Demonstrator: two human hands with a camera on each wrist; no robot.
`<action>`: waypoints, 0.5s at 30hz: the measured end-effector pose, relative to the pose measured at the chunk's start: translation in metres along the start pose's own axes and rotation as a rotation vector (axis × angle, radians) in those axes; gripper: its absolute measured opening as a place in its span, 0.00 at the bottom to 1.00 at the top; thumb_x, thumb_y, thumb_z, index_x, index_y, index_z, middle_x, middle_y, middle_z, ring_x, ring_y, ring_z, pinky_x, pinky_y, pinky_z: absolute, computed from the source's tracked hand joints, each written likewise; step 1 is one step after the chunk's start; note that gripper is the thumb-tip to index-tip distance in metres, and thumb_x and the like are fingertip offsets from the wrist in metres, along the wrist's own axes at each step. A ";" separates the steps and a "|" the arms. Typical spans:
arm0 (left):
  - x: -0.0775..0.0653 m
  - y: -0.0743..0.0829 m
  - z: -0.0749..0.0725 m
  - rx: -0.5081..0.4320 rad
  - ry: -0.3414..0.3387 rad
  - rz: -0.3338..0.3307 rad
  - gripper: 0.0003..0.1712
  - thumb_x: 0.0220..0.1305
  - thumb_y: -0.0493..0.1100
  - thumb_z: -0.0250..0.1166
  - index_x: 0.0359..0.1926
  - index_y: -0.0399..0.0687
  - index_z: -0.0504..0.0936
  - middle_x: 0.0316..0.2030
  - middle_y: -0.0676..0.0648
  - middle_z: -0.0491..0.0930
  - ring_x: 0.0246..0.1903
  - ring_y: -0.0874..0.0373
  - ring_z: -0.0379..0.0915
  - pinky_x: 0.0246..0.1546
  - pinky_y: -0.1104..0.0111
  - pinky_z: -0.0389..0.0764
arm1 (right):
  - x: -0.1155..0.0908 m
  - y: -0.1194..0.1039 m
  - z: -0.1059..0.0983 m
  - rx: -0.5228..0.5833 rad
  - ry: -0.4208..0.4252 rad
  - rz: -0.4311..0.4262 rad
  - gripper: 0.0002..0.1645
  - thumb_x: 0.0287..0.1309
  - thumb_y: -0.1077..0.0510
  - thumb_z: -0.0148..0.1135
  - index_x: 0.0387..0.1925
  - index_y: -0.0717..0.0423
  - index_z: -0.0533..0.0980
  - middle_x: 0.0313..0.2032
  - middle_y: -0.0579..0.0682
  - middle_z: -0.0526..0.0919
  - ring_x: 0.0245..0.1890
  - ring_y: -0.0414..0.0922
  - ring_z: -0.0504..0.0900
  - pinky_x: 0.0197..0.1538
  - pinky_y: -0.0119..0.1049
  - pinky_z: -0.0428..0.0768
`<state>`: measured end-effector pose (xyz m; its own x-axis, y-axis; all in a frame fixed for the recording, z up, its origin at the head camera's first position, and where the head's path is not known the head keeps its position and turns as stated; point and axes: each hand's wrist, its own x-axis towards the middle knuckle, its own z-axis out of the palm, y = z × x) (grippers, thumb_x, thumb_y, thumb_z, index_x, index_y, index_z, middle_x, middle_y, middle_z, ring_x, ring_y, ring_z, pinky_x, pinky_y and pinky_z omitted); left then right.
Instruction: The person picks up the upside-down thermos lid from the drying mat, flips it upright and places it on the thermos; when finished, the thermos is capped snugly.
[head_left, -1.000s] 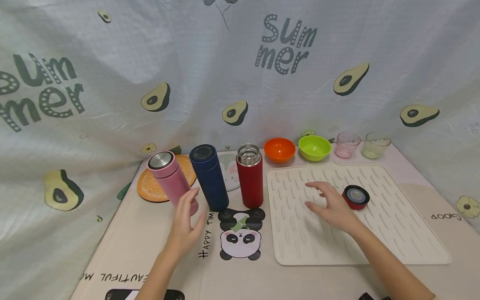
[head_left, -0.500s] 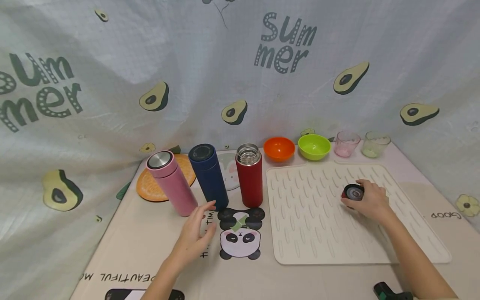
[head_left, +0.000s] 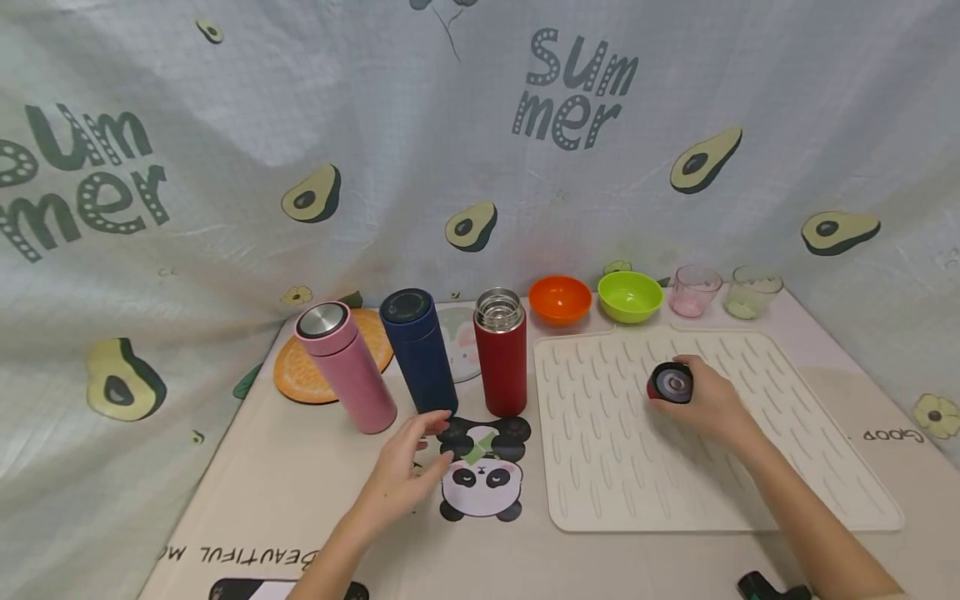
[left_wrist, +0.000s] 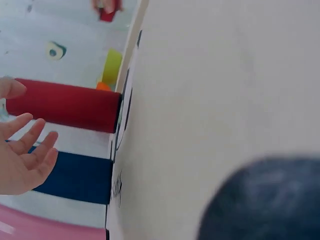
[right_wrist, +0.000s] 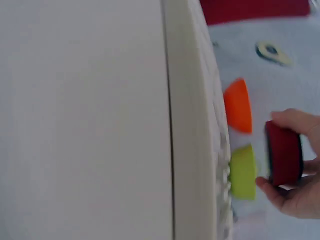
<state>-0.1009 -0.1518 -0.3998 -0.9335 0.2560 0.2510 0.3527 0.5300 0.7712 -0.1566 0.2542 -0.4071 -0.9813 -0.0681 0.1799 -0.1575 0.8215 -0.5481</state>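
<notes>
A red flask lid [head_left: 670,382] with a black rim is pinched between the thumb and fingers of my right hand [head_left: 708,404], held above the cream mat. The right wrist view shows its red side [right_wrist: 284,152] in that grip. My left hand [head_left: 405,471] holds nothing; its fingers are spread and loosely bent near the base of the blue flask [head_left: 418,354]. Just beyond it the red flask [head_left: 503,358] stands upright without a lid, its steel mouth showing. Left of these is a pink flask [head_left: 348,367] with a steel-topped lid.
The ribbed cream mat [head_left: 600,483] covers the right of the table. Behind it stand an orange bowl [head_left: 560,301], a green bowl [head_left: 630,297], a pink glass [head_left: 694,292] and a greenish glass [head_left: 752,293]. A printed curtain [head_left: 390,150] hangs at the back.
My right hand has gone to the lid on the mat, taken hold of it, lifted it and carried it left. My left hand has shifted right, toward the red flask.
</notes>
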 end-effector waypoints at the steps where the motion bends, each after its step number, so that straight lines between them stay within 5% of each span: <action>1: 0.001 0.002 0.001 0.000 -0.017 -0.004 0.26 0.54 0.35 0.65 0.55 0.48 0.72 0.44 0.53 0.76 0.47 0.59 0.71 0.47 0.56 0.75 | 0.000 -0.010 0.002 0.011 0.001 -0.023 0.46 0.43 0.51 0.71 0.56 0.72 0.60 0.46 0.70 0.72 0.45 0.63 0.73 0.44 0.56 0.73; 9: 0.015 0.024 0.016 -0.062 -0.179 0.021 0.19 0.59 0.46 0.62 0.51 0.44 0.74 0.42 0.46 0.79 0.44 0.53 0.75 0.45 0.55 0.75 | -0.004 -0.094 0.018 0.118 -0.029 -0.252 0.43 0.39 0.55 0.74 0.55 0.65 0.63 0.46 0.60 0.75 0.45 0.53 0.75 0.46 0.49 0.76; 15: 0.026 0.043 0.026 -0.164 -0.256 -0.006 0.21 0.62 0.52 0.58 0.50 0.43 0.75 0.40 0.49 0.80 0.41 0.57 0.75 0.45 0.61 0.75 | -0.016 -0.137 0.035 0.165 -0.032 -0.476 0.44 0.37 0.57 0.75 0.56 0.62 0.63 0.48 0.53 0.73 0.48 0.46 0.73 0.49 0.42 0.76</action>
<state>-0.1080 -0.1015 -0.3759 -0.8817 0.4596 0.1069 0.3127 0.3995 0.8618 -0.1235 0.1228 -0.3639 -0.7990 -0.4327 0.4176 -0.6011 0.5947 -0.5338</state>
